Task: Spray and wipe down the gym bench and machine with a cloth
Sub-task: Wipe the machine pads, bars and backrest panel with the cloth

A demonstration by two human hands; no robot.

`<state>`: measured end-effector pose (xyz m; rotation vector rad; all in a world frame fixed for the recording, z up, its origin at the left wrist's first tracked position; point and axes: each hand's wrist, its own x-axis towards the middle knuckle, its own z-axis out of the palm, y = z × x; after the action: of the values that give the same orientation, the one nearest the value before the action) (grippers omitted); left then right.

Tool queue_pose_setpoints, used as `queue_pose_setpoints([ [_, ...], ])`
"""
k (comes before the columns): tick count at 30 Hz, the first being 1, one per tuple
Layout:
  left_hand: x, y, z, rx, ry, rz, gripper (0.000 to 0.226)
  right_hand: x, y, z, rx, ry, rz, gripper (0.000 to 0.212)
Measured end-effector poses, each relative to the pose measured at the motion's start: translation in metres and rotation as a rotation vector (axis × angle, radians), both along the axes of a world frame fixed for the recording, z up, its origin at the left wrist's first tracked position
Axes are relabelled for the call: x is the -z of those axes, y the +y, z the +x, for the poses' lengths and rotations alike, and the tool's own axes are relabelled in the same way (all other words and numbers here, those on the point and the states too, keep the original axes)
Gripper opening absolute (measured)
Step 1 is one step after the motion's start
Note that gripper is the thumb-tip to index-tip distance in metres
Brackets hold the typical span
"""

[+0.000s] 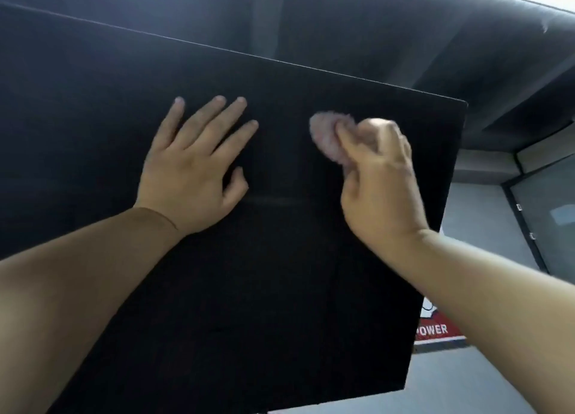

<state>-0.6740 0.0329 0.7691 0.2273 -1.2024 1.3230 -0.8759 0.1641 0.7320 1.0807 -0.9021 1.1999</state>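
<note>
A large flat black panel of the machine (pixel 280 273) fills most of the view, tilted, its top edge running from upper left to a corner at the right. My left hand (pixel 196 161) lies flat on the panel with its fingers spread and straight. My right hand (pixel 379 177) grips a small pinkish cloth (pixel 326 136) and presses it against the panel, to the right of the left hand. The cloth and the right hand's fingers are blurred. No spray bottle or bench is in view.
Above the panel is a dark ceiling with beams (pixel 404 24). To the right stand a grey wall and a glass door with a dark frame (pixel 544 220). A red and white sign reading "POWER" (pixel 435 331) shows past the panel's right edge.
</note>
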Motion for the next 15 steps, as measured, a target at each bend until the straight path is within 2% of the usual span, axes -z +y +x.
queue_pose_setpoints([
  [2,0.0,-0.005,0.014,0.02,0.09,0.016,0.054,-0.046,0.017,0.007,-0.095,-0.156,-0.104,0.057],
  [4,0.0,-0.007,0.016,0.033,0.097,0.004,0.054,-0.058,0.007,0.021,-0.048,-0.192,-0.123,0.067],
  [6,0.0,-0.006,0.013,0.047,0.096,-0.001,0.054,-0.041,-0.018,0.033,-0.001,-0.119,-0.127,0.071],
  [11,0.002,-0.006,0.014,0.033,0.095,0.028,0.055,0.045,-0.07,0.037,0.015,0.182,0.11,0.067],
  [13,0.006,-0.006,0.01,0.046,0.095,0.048,0.055,0.046,-0.06,0.032,0.01,0.251,0.157,0.06],
  [15,0.009,-0.005,0.007,0.061,0.104,0.049,0.055,0.016,-0.037,0.028,-0.061,0.173,0.045,0.055],
])
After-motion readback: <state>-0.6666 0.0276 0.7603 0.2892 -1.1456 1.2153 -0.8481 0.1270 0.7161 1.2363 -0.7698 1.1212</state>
